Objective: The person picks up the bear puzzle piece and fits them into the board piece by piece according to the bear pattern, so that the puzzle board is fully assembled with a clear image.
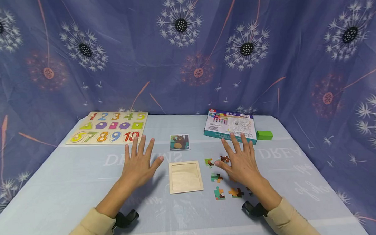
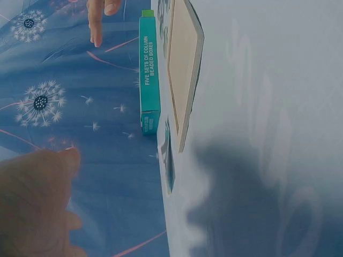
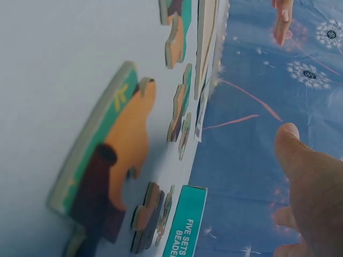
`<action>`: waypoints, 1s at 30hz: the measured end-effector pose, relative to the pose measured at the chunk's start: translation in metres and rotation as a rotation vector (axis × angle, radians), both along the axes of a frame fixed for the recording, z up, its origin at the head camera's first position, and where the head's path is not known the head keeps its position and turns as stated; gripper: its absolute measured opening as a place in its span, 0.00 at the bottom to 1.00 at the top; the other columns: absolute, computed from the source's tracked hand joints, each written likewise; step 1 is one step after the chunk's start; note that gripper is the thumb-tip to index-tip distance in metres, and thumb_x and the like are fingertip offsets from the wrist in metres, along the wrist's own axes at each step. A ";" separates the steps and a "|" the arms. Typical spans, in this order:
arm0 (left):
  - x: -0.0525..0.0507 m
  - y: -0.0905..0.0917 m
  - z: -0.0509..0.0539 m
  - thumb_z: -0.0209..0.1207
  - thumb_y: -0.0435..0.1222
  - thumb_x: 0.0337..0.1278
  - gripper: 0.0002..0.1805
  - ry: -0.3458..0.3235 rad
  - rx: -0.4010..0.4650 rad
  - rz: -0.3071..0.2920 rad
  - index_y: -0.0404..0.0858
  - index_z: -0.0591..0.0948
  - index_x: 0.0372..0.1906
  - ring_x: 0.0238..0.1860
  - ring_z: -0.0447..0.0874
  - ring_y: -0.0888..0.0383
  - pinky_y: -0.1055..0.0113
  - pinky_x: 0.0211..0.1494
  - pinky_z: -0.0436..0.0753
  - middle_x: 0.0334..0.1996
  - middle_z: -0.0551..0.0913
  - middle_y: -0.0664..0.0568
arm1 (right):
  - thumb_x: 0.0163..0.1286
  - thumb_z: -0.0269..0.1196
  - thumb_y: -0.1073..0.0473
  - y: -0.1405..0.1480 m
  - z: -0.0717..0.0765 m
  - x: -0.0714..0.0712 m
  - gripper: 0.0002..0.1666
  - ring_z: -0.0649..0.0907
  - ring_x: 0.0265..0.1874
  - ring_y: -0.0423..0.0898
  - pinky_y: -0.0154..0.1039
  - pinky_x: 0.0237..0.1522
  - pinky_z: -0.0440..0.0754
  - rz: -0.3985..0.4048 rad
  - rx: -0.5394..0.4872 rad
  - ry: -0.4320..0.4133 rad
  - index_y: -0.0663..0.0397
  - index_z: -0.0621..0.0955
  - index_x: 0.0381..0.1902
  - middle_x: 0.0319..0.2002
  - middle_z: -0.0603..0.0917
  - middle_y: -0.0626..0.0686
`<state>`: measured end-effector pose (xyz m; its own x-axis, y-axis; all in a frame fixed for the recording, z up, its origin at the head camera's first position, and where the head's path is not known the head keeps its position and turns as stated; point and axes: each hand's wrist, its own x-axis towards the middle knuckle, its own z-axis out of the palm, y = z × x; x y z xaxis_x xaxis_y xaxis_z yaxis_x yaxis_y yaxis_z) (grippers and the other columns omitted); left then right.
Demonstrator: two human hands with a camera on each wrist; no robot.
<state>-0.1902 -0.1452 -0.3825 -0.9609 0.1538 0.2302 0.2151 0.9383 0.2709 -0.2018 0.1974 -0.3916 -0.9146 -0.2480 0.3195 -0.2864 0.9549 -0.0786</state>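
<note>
My left hand (image 1: 138,168) hovers with spread fingers to the left of a square wooden puzzle tray (image 1: 186,177), holding nothing. Over the puzzle pieces on the right, my right hand (image 1: 241,163) is likewise spread and holds nothing. Several jigsaw pieces lie loose beneath and beside it, among them a green and orange piece (image 1: 219,193) and an orange and brown piece (image 1: 236,192); the hand hides some others. One large piece (image 3: 107,155) shows close up in the right wrist view. Behind the tray lies a small bear picture card (image 1: 179,142).
At the back left lies a wooden number and shape board (image 1: 107,128). A teal and white box (image 1: 230,125) sits at the back right, with a green block (image 1: 264,135) beside it. A blue dandelion-print curtain (image 1: 136,57) hangs behind the table.
</note>
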 end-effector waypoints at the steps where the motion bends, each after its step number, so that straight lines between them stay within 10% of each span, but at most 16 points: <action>1: 0.000 0.000 0.000 0.43 0.62 0.62 0.42 0.000 0.002 0.000 0.43 0.52 0.74 0.76 0.29 0.40 0.38 0.71 0.32 0.76 0.42 0.40 | 0.57 0.55 0.27 0.000 0.000 0.000 0.51 0.39 0.74 0.64 0.70 0.66 0.41 0.000 0.000 -0.002 0.44 0.59 0.72 0.75 0.50 0.60; 30: 0.006 0.002 0.001 0.44 0.61 0.61 0.42 0.005 0.002 0.004 0.43 0.53 0.74 0.76 0.29 0.41 0.38 0.71 0.33 0.75 0.45 0.39 | 0.56 0.55 0.26 -0.001 0.003 0.004 0.51 0.38 0.74 0.63 0.68 0.67 0.38 0.007 0.011 0.013 0.43 0.59 0.72 0.75 0.50 0.59</action>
